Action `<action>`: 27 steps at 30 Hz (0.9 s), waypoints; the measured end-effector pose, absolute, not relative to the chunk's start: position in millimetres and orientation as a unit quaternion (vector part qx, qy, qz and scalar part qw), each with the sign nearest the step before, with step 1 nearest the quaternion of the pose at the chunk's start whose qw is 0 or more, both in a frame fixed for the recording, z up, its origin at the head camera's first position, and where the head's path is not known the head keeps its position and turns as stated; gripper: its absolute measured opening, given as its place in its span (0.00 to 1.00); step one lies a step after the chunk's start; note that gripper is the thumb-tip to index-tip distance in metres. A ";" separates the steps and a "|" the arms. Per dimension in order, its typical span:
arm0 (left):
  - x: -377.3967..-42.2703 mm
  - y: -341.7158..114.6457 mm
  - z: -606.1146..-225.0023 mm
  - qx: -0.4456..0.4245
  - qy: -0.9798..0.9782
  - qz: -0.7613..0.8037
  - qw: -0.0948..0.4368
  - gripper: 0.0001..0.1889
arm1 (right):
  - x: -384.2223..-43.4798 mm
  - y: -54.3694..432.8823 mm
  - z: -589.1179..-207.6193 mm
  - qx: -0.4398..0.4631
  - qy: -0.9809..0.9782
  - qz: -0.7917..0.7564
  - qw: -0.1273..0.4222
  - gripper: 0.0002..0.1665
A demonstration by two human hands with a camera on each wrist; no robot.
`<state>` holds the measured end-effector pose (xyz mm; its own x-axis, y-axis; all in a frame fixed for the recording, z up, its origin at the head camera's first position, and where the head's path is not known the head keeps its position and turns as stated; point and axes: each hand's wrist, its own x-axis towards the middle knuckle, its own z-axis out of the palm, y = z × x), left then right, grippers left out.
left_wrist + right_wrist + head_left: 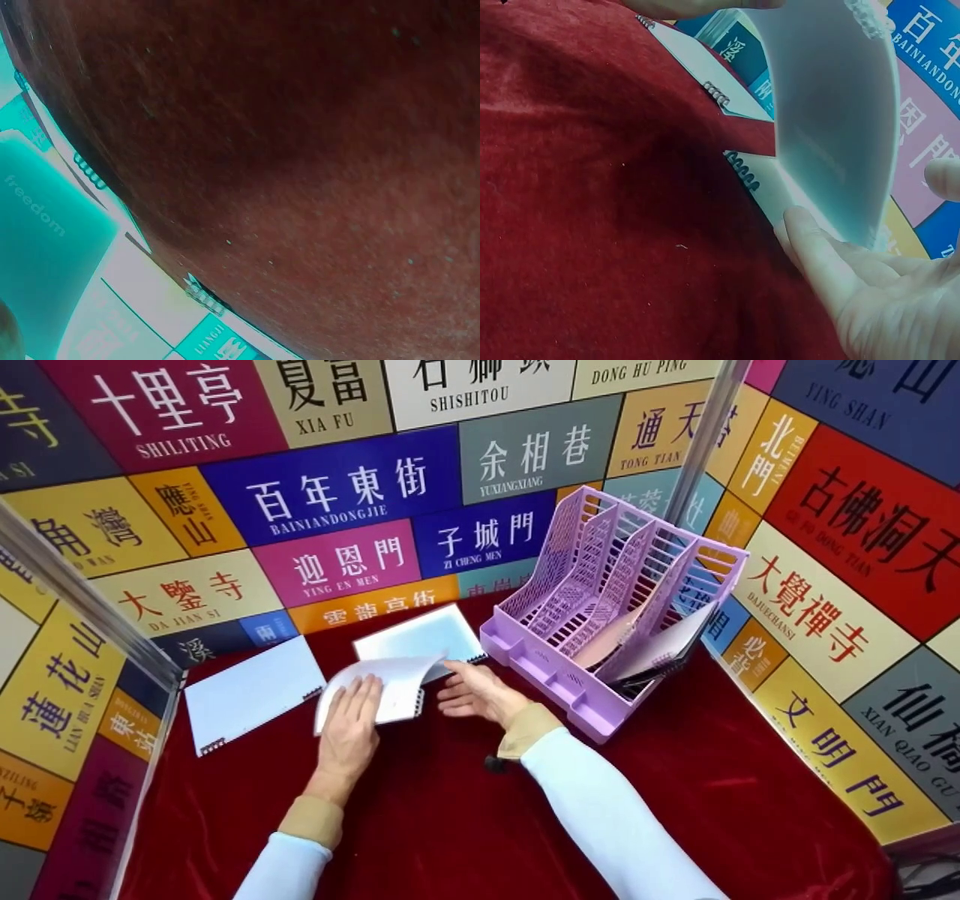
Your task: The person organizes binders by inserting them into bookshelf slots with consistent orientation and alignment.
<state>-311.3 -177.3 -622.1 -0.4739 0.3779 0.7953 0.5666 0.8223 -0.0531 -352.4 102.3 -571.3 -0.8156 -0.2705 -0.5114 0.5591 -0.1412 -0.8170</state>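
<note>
White notebook (395,691) lies under the left grip (350,733), beside the right grip (481,694).

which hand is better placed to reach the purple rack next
Probably the right hand: it is nearer the purple rack and looks open, while the left hand lies farther off, on the bent white sheet.

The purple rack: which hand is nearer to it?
The right hand: it is just left of the purple rack, fingers apart from it. The left hand is farther left, holding a white notebook.
</note>
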 end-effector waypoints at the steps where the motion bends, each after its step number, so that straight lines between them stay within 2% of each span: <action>1: -310.7 -175.2 -622.0 -0.281 -0.849 -0.110 0.433 0.30 | -352.2 101.1 -571.4 0.124 0.593 -0.746 0.277 0.50; 6: -307.5 -166.1 -621.7 -0.300 -0.840 -0.107 0.440 0.29 | -351.6 95.6 -570.1 0.127 0.592 -0.747 0.275 0.46; 14: -301.2 -155.7 -618.2 -0.321 -0.836 -0.101 0.433 0.28 | -353.0 93.1 -569.8 0.129 0.581 -0.757 0.269 0.31; 27: -294.9 -142.1 -611.1 -0.358 -0.818 -0.094 0.440 0.28 | -360.6 108.8 -572.2 0.142 0.494 -0.816 0.263 0.27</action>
<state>-294.9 -142.1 -611.1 -0.3567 0.5035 0.7869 0.6683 0.7261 -0.1616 -360.6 108.8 -572.2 -0.8216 -0.2885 -0.4918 0.5695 -0.3735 -0.7322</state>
